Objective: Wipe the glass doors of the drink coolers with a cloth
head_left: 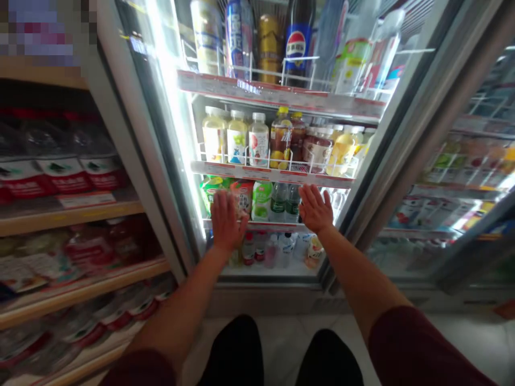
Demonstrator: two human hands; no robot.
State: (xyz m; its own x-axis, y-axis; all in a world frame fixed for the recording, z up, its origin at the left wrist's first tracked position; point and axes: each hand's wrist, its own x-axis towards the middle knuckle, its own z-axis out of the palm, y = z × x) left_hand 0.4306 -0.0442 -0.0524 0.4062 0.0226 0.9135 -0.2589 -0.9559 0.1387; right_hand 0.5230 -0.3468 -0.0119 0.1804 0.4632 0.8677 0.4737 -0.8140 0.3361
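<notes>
Both my hands reach out in front of a lit drinks fridge with nothing in them. My left hand (226, 221) is stretched flat, thumb apart, in front of an orange-red drink pack (242, 194) and a green pack (212, 194). My right hand (316, 208) is spread beside the dark green-labelled water bottles (278, 201). Between the hands stands a bright green bottle (261, 201). On the shelf above are pale juice bottles (237, 136) and a yellow-capped tea bottle (281, 136). I cannot tell whether either hand touches anything.
The top shelf holds tall bottles, among them a cola bottle (298, 45), behind a wire rail. Small bottles (286, 246) stand at the fridge bottom. Wooden shelves (80, 217) with red-labelled water bottles (56, 177) are at left. A metal door frame (418, 134) and another fridge section (454, 161) are at right.
</notes>
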